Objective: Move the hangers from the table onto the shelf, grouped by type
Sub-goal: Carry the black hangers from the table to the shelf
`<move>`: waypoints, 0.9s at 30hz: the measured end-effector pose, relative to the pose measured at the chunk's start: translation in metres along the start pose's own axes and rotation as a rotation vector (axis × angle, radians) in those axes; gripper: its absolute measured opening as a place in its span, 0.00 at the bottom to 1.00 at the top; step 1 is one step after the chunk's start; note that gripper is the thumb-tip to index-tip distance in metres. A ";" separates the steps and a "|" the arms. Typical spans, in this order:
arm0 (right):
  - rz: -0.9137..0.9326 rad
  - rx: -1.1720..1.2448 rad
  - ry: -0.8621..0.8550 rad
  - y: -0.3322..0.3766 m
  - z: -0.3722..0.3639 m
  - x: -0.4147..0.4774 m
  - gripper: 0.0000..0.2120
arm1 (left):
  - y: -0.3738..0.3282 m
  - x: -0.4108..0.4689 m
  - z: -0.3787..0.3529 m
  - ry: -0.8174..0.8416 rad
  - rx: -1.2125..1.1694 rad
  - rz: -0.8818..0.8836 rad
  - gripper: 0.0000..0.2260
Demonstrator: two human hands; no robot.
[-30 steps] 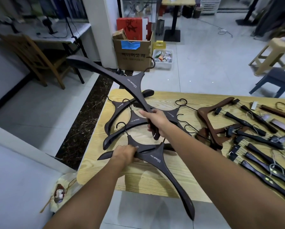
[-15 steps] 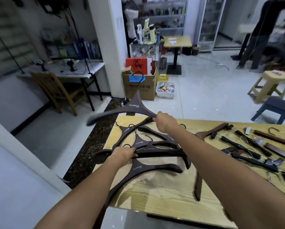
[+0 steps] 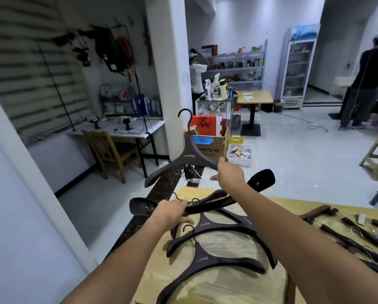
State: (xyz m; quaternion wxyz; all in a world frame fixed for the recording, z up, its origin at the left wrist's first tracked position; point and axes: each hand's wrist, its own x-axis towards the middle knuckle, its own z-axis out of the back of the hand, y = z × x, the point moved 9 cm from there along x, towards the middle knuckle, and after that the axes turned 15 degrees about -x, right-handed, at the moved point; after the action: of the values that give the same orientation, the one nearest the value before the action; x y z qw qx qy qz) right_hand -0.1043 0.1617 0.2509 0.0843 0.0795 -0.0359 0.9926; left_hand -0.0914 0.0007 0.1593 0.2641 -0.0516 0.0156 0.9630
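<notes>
Right hand (image 3: 229, 175) pinches arm end of raised dark hanger (image 3: 190, 156), hook up, clear of table (image 3: 227, 288). Left hand (image 3: 171, 212) grips second dark hanger (image 3: 207, 205) near neck, probably gathering one type together. Remaining dark hangers (image 3: 225, 262) lie on table. Clip hangers (image 3: 346, 238) lie apart at right.

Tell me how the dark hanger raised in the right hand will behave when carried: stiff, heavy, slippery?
Probably stiff: the raised hanger shows no sag though the right hand holds only one arm. Its thick shoulders suggest moderate weight. The smooth finish may slip slightly.
</notes>
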 end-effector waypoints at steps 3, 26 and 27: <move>0.055 -0.023 -0.057 0.015 0.006 0.005 0.13 | 0.008 -0.004 0.007 -0.020 0.012 0.021 0.23; 0.376 0.077 -0.079 0.002 -0.001 0.060 0.18 | -0.006 0.007 0.018 -0.118 -0.038 0.480 0.16; 0.385 0.076 -0.070 0.002 -0.003 0.060 0.18 | -0.007 0.004 0.015 -0.104 -0.035 0.502 0.16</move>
State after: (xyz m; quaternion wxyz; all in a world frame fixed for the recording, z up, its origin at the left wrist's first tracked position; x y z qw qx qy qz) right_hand -0.1629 0.1700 0.2577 -0.1117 0.1089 -0.0160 0.9876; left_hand -0.0922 0.0097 0.1735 0.0165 -0.0009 -0.0024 0.9999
